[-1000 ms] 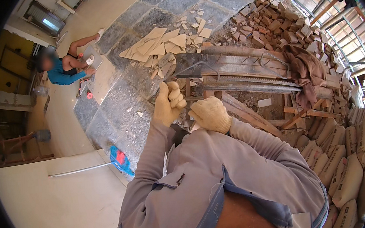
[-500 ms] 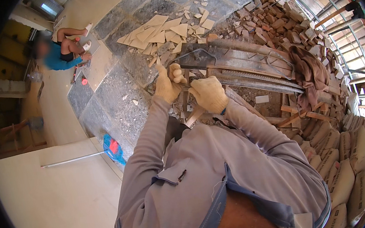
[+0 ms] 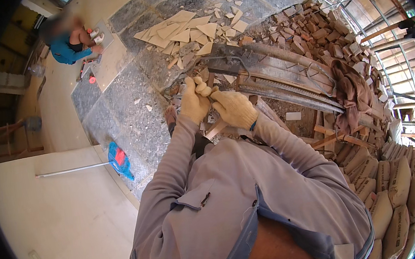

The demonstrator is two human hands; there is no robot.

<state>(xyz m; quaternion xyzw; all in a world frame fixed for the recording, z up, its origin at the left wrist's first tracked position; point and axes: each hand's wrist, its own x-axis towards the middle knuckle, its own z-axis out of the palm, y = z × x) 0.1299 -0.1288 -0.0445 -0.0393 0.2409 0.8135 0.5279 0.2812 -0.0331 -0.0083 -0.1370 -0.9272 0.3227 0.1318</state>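
As seen from the head, holds the cream knit-gloved left hand (image 3: 195, 104) curled, close beside the cream knit-gloved right hand (image 3: 236, 109), also partly closed. Cannot tell of anything gripped. Has long brown wooden planks (image 3: 275, 64) just beyond.

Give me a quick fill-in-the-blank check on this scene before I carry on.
1. Of the left hand and the right hand, ____ is bare.
2. The cloth draped over one end of the planks is coloured ____.
3. Stacked sacks lie on the person's ____ side.

Missing words: neither; brown; right.
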